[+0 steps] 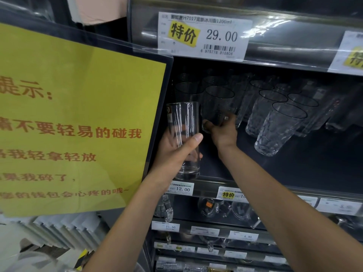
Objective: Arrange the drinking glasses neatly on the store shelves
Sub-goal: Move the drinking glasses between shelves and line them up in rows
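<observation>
Store shelf: L hand grips tall glass; R hand grips dark tumbler.

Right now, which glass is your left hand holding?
The tall straight-sided clear glass beside the yellow sign; left hand wraps its middle. The right hand holds a tapered tumbler farther back.

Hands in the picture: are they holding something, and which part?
The left hand grips a tall clear glass around its middle. The right hand holds a wider glass by its bottom end.
</observation>
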